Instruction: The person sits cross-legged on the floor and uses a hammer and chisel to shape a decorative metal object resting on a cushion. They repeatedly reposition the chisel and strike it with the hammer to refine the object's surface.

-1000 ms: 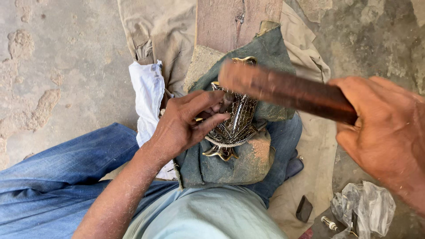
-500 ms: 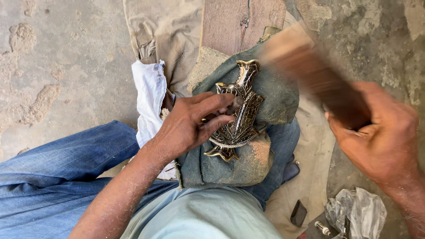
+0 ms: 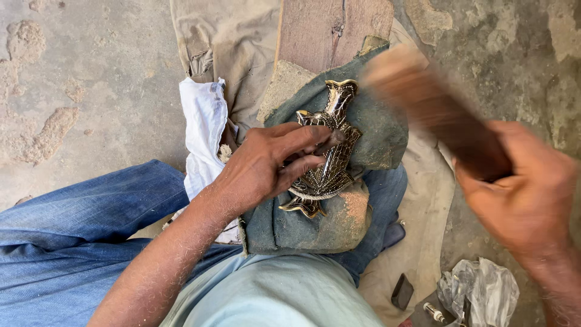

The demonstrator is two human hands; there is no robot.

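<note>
Since 1 s ago: stick (image 3: 436, 112) was low, end right over ornament (image 3: 327, 160); at 0.5 s lifted up and to the right, blurred; now blurred again, angled from upper centre down into right hand (image 3: 526, 194), end near pad edge, just right of the ornament's top. Judged: mid-swing, repeated tapping in progress, not a one-off. Ornament and left hand (image 3: 266, 166) barely shifted across the three pics, so hold looks steady under the blows.

Fingers, left: spread moderately, not clenched. Two or three fingertips (image 3: 321, 136) pressed flat across ornament's middle, pinning it down; thumb side hidden under hand, can't tell if it hooks the edge. Pressing, not gripping round.

Fingers, right: clenched round stick's lower end, knuckles up, wrapped tight. Fingertips themselves hidden behind hand; motion blur softens outline.

Ornament: dark metal w/ gold-coloured scrolled edges, fine pattern, long and narrow, flared top pointing away from body. Lies on blue-grey padded cloth (image 3: 315, 224) draped over the knee, dusty tan patch at near corner. Touching cloth, top end clear of fingers.

Around: wood board (image 3: 330, 27) beyond the pad, beige cloth (image 3: 224, 42) under it, white rag (image 3: 206, 121) to the left beside jeans (image 3: 78, 224). Crumpled plastic bag (image 3: 484, 290) and small dark item (image 3: 402, 290) on concrete floor (image 3: 78, 79) at lower right, well apart from the work.
</note>
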